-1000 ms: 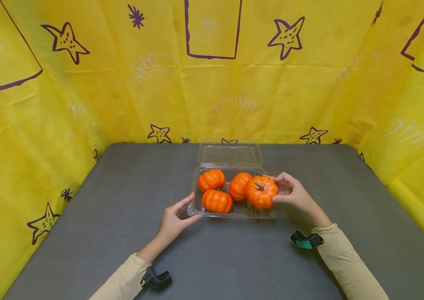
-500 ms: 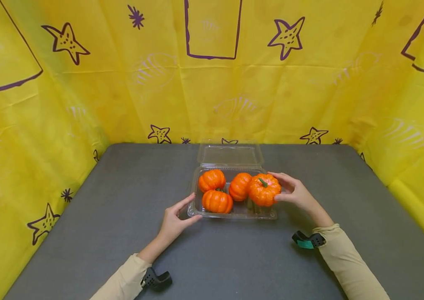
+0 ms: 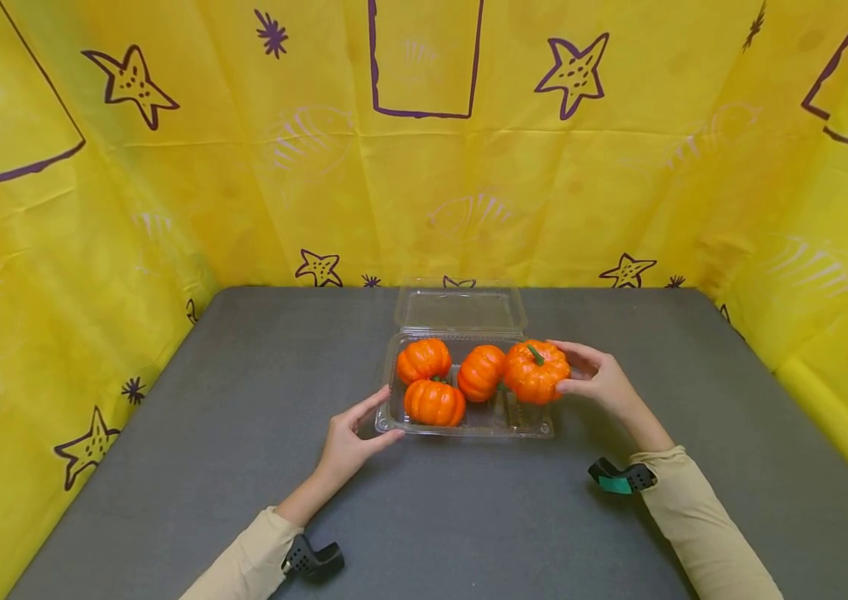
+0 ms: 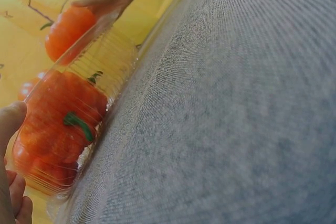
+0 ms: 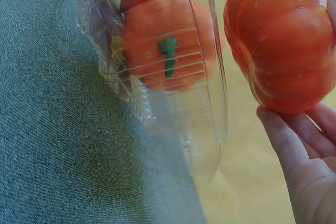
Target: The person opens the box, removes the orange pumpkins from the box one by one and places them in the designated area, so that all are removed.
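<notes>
Orange, glossy and deeply ribbed, a pumpkin (image 3: 532, 381) with a green stem (image 3: 534, 355) is pinched by the right hand (image 3: 607, 388), over the clear plastic box (image 3: 469, 432) at three o'clock. Thumb and forefinger parted wide, the left hand (image 3: 343, 446) touches eight o'clock. Three similar pumpkins (image 3: 434, 404) lie inside.

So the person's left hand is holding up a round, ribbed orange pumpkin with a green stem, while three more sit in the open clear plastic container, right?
Not quite, the side is wrong: the head view shows the right hand holding up the ribbed orange pumpkin, while three more pumpkins sit in the open clear plastic container.
</notes>
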{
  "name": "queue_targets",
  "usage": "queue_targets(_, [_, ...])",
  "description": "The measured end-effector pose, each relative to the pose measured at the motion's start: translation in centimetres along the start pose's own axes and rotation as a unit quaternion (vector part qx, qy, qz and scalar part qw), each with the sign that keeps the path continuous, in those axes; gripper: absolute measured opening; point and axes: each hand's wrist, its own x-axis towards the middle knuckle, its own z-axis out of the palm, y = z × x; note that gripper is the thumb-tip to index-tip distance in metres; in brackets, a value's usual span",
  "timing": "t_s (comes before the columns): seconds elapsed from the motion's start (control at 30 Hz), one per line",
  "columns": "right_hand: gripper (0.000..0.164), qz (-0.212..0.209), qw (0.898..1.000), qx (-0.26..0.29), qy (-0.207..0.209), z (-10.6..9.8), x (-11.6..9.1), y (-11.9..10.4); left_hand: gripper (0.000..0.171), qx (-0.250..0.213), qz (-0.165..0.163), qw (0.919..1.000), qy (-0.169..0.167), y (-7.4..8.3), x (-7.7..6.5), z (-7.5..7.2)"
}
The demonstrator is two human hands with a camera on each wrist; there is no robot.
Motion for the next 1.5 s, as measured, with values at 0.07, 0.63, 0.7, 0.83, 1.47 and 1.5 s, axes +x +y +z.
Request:
queue_targets(0.07, [0.05,0.002,1.0,-0.005,0.012,-0.1,0.0,-0.1,0.055,0.001,0.0,1.0,0.001,0.0,0.0,0.0])
queue_targets(0.63, [0.042,0.033,0.995,-0.039,0.086,-0.9,0.0,0.0,0.057,-0.009,0.001,0.9999,0.008,-1.1,0.0,0.1])
queue_targets(0.7, [0.038,0.028,0.994,-0.041,0.093,-1.0,0.0,0.1,0.057,-0.011,0.002,0.9999,0.009,-1.8,-0.2,0.1])
queue_targets(0.83, [0.032,0.02,0.994,-0.034,0.105,-1.3,-0.1,0.6,0.056,-0.008,0.003,0.9999,0.007,-1.3,-0.1,0.1])
queue_targets(1.47, [0.047,0.088,0.977,-0.114,0.156,-2.0,-0.3,1.2,0.053,-0.006,-0.001,1.0,0.005,-0.2,-0.1,0.1])
queue_targets(1.5, [0.049,0.095,0.976,-0.117,0.159,-2.1,-0.3,1.3,0.052,-0.003,0.001,1.0,0.005,-0.2,-0.1,0.0])
